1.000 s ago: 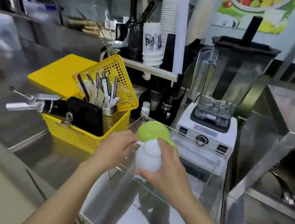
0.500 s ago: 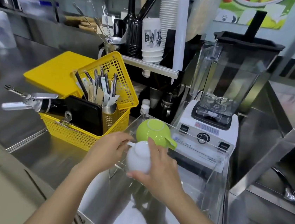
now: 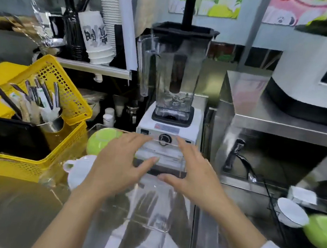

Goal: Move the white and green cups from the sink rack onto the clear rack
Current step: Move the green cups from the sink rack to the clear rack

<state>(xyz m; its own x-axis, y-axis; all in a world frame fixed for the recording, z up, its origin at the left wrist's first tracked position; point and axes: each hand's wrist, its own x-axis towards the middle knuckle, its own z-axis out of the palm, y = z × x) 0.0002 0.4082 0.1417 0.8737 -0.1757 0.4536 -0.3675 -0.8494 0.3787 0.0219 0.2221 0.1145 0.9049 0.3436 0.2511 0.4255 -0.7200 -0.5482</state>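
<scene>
Both hands hover spread and empty over the clear rack (image 3: 149, 208), the left hand (image 3: 119, 165) just right of the white cup (image 3: 78, 172) and green cup (image 3: 100, 140), which sit upside down at the rack's left end. The right hand (image 3: 195, 174) is farther right. Another white cup (image 3: 291, 212) and green cup (image 3: 323, 231) lie on the sink rack (image 3: 273, 209), by the worktop's right edge, well apart from both hands.

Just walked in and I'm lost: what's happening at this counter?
A person is moving cups from the sink rack to the clear rack. One green cup and one white cup already sit upside down on it, beside the yellow basket. The left hand and right hand are both open and empty above the rack. Another white cup and green cup wait at the far right.
</scene>
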